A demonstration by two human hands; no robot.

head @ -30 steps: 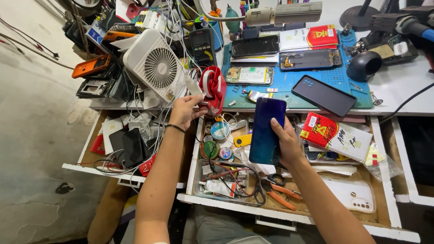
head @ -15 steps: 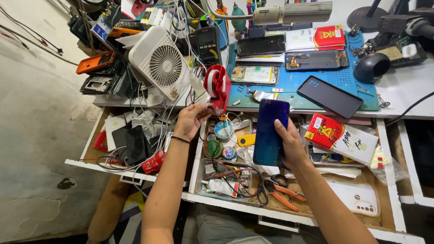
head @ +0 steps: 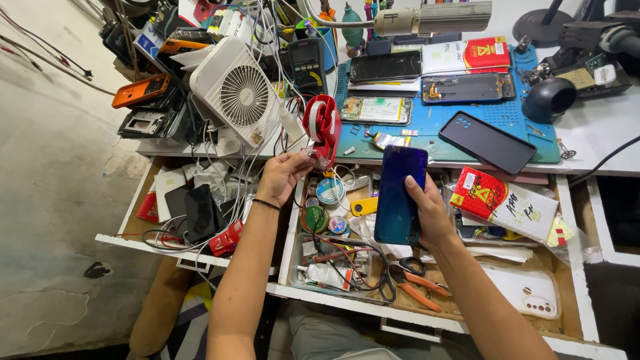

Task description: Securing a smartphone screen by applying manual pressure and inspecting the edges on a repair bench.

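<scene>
My right hand [head: 430, 215] grips a dark blue phone [head: 399, 193], held upright over the open middle drawer [head: 427, 313]. My left hand [head: 283, 175] reaches to the desk edge and pinches the end of tape at a red tape dispenser [head: 323, 128]. The dispenser stands at the front edge of the desk, left of a blue work mat [head: 460, 130]. On the mat lie a black phone [head: 487, 141], an opened phone body [head: 377, 110] and other phone parts.
A white desk fan [head: 235, 90] stands left of the dispenser among tangled cables. The left drawer [head: 150, 230] holds phones and papers. Pliers with orange handles [head: 417, 290], solder reels and a white phone cover [head: 527, 293] lie in the middle drawer. A red-and-white packet [head: 503, 203] sits at right.
My left hand has risen slightly to the red dispenser and pinches at its lower end. The blue phone stays in my right hand, almost unmoved.
</scene>
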